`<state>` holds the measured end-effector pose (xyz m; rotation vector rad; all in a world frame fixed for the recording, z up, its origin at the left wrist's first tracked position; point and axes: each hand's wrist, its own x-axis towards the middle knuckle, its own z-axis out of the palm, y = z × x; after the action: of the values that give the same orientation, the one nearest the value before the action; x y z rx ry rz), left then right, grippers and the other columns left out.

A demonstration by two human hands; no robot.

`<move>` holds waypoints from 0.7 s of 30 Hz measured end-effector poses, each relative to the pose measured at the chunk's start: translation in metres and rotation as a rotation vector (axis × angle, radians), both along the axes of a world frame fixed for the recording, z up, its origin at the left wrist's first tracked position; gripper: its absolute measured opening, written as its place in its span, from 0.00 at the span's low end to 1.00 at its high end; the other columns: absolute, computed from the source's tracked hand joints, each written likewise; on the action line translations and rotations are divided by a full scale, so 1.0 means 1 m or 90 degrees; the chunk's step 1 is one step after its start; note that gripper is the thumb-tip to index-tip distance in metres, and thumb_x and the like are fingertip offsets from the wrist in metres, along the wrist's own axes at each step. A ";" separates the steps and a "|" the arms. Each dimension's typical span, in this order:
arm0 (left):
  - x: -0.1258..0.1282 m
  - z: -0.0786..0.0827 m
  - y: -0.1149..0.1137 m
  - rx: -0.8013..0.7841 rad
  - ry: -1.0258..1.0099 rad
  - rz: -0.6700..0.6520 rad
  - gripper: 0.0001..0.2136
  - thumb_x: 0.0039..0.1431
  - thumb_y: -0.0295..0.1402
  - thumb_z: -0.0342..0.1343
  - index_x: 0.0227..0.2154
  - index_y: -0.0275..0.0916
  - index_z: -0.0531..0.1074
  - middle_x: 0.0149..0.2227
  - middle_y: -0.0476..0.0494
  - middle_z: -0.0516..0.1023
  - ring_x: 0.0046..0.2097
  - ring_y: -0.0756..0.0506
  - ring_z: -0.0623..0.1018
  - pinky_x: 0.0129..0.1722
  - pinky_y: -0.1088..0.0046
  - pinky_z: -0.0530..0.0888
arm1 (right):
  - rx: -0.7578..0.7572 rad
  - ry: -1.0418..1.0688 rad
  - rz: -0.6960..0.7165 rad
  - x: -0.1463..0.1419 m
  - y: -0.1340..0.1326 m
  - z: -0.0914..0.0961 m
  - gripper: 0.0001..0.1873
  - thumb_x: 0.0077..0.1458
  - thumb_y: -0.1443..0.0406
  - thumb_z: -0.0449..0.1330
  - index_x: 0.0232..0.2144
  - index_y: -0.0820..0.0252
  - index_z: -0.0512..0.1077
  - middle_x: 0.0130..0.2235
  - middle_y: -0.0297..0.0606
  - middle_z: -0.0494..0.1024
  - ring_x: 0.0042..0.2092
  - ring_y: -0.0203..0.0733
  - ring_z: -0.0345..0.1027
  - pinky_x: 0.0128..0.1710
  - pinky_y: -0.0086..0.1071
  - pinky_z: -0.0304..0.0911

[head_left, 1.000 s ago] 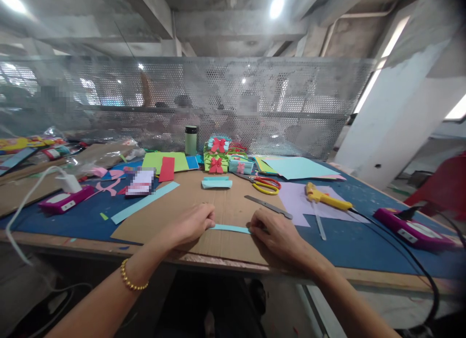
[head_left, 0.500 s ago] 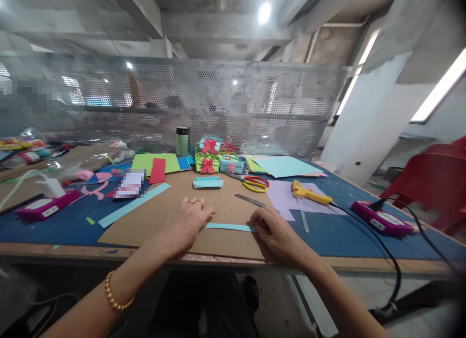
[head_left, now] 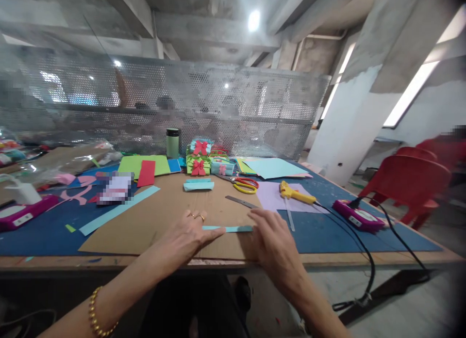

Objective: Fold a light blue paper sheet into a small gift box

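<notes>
A narrow light-blue paper strip [head_left: 228, 229] lies on a brown cardboard sheet [head_left: 145, 217] near the table's front edge. My left hand [head_left: 187, 236] rests flat on the cardboard, fingers stretched out, its fingertips at the strip's left end. My right hand [head_left: 271, 241] lies palm down at the strip's right end, fingers extended and pressing on it. Two rings show on the left hand and a gold bracelet [head_left: 95, 316] on the left wrist.
Beyond the hands lie a metal ruler [head_left: 240, 201], red-and-yellow scissors [head_left: 244, 184], a yellow glue gun [head_left: 295, 193] with black cable, folded blue paper [head_left: 198, 185], small gift boxes with red bows [head_left: 199, 162], coloured sheets and a green flask [head_left: 172, 142]. A red chair [head_left: 407, 180] stands right.
The view has swung right. My left hand opened from a curled grip to lie flat at the strip's left end. My right hand flattened over the right end.
</notes>
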<state>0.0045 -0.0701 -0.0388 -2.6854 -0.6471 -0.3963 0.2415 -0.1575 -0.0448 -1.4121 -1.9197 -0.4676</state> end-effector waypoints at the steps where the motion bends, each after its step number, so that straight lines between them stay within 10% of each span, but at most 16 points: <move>1: 0.000 -0.001 0.000 -0.004 -0.003 -0.005 0.22 0.67 0.27 0.44 0.60 0.57 0.63 0.40 0.39 0.71 0.39 0.43 0.73 0.44 0.64 0.66 | -0.006 -0.046 0.019 -0.010 -0.004 -0.003 0.20 0.61 0.71 0.51 0.55 0.61 0.67 0.56 0.51 0.71 0.58 0.54 0.62 0.56 0.52 0.60; 6: 0.000 -0.002 -0.001 -0.001 0.012 0.004 0.20 0.67 0.30 0.47 0.59 0.55 0.63 0.44 0.36 0.71 0.42 0.40 0.74 0.43 0.64 0.67 | -0.073 -0.157 0.025 -0.046 -0.012 -0.024 0.34 0.61 0.52 0.56 0.60 0.71 0.62 0.61 0.58 0.68 0.62 0.59 0.61 0.61 0.53 0.58; 16: -0.019 -0.014 -0.018 -0.043 -0.096 0.162 0.21 0.64 0.22 0.45 0.58 0.41 0.65 0.46 0.38 0.73 0.44 0.42 0.74 0.44 0.64 0.71 | -0.113 -0.149 -0.010 -0.049 -0.012 -0.022 0.36 0.59 0.47 0.56 0.61 0.65 0.63 0.59 0.54 0.70 0.60 0.60 0.63 0.59 0.55 0.59; 21: -0.019 -0.024 -0.046 -0.094 -0.191 0.200 0.27 0.64 0.50 0.48 0.59 0.36 0.65 0.52 0.33 0.71 0.52 0.36 0.71 0.50 0.56 0.71 | -0.102 -0.164 -0.028 -0.055 -0.007 -0.024 0.39 0.56 0.42 0.54 0.60 0.62 0.64 0.56 0.54 0.72 0.58 0.63 0.64 0.58 0.58 0.57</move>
<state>-0.0149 -0.1162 -0.0631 -2.6163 -1.2086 -0.6934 0.1867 -0.1647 -0.0689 -1.5620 -2.1754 -0.5496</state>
